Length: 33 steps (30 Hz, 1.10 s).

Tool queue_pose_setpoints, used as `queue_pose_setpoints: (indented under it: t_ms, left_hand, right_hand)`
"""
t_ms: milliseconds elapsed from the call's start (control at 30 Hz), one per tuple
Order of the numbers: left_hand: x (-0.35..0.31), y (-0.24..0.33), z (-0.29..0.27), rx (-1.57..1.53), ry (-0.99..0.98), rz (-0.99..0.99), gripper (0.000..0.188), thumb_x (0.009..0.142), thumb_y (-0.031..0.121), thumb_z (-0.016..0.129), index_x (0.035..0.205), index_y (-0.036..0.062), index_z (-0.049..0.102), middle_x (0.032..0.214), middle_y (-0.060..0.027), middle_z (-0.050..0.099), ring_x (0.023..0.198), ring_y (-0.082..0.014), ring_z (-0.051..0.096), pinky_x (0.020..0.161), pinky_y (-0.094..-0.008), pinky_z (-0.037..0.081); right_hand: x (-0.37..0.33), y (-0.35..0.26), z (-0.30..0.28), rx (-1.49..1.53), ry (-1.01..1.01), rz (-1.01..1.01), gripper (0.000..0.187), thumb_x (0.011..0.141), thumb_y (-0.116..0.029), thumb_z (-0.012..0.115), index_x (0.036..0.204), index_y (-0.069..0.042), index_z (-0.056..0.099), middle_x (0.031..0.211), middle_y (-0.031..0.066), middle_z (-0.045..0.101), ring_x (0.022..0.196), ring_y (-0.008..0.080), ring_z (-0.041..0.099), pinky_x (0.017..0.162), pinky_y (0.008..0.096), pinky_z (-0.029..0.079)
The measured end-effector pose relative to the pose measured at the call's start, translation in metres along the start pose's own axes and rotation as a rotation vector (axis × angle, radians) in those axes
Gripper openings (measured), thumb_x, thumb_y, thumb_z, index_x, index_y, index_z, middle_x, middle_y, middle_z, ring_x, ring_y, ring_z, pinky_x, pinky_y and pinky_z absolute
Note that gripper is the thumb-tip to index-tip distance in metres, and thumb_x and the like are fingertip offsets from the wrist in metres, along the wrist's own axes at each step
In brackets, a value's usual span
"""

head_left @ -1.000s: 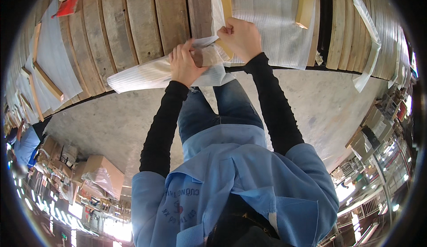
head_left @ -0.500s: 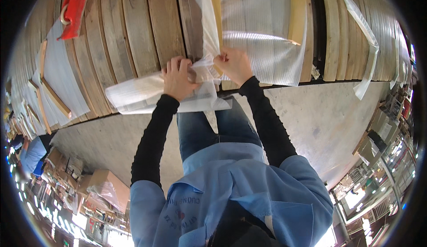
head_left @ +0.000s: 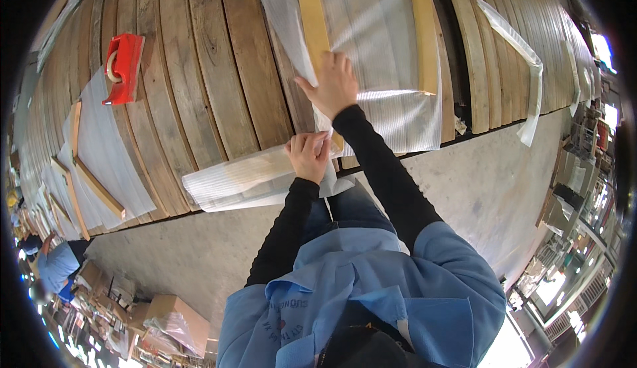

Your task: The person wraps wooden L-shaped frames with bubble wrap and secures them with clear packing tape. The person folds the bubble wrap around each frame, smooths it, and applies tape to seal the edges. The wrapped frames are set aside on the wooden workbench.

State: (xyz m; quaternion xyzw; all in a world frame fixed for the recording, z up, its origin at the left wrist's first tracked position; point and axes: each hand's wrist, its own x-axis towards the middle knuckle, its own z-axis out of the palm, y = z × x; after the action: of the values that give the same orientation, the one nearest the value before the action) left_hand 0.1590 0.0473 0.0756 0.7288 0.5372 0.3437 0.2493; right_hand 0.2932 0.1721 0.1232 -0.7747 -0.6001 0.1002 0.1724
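Note:
A translucent, ribbed packing sheet (head_left: 391, 43) lies on the slatted wooden table, with a flat yellowish wooden strip (head_left: 312, 16) upon it. My right hand (head_left: 336, 88) presses on the strip's nearer part, thumb out to the left and fingers stretched forward. Just nearer to me, at the table's front edge, my left hand (head_left: 308, 157) is closed with its fingertips on the folded sheet beside the strip's near end. A loose flap (head_left: 245, 179) of translucent sheet hangs over the edge to the left. Below my palms, part of the strip is hidden.
A second yellowish strip (head_left: 423, 30) lies along the sheet's right side. At the left are a red tape dispenser (head_left: 125, 69) and several wooden strips (head_left: 96, 185) on sheets. Another narrow sheet-wrapped piece (head_left: 517, 46) lies far right. Cardboard boxes (head_left: 176, 325) stand on the floor; another person (head_left: 58, 262) works at far left.
My right hand has gone from pinching the sheet to lying on the strip farther away. The sheet is now folded open off the strip's far part. My left hand has shifted right.

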Motion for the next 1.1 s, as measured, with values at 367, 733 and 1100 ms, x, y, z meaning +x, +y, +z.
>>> queue_pose_setpoints:
  t_ms: [367,733,1100]
  left_hand:
    - [0.032,-0.006,-0.017,-0.348,0.014,-0.598,0.023,0.101,0.022,0.065,0.103,-0.0004,0.062,0.072,-0.0101,0.060,0.060,-0.0220,0.055,0.056,-0.0360,0.044]
    - [0.032,-0.004,-0.034,-0.134,-0.049,-0.067,0.034,0.088,0.011,0.075,0.123,0.0148,0.074,0.068,-0.0025,0.055,0.057,-0.0195,0.053,0.060,-0.0343,0.042]
    - [0.009,0.017,-0.001,0.044,-0.117,0.060,0.049,0.090,0.017,0.075,0.137,0.0163,0.063,0.072,-0.0017,0.051,0.066,-0.0201,0.053,0.067,-0.0370,0.041]
  right_hand:
    - [0.028,0.004,0.038,-0.009,0.028,0.169,0.071,0.082,-0.041,0.078,0.135,-0.004,0.048,0.117,0.0157,0.058,0.104,0.0340,0.065,0.075,0.0465,0.059]
    - [0.036,-0.022,0.015,0.033,0.156,0.156,0.070,0.087,-0.048,0.073,0.132,-0.001,0.050,0.117,0.0205,0.055,0.111,0.0394,0.061,0.082,0.0493,0.056]
    - [0.026,0.020,0.015,0.070,0.313,0.032,0.015,0.094,-0.015,0.068,0.108,-0.012,0.062,0.094,0.0081,0.068,0.069,0.0303,0.069,0.057,0.0402,0.057]
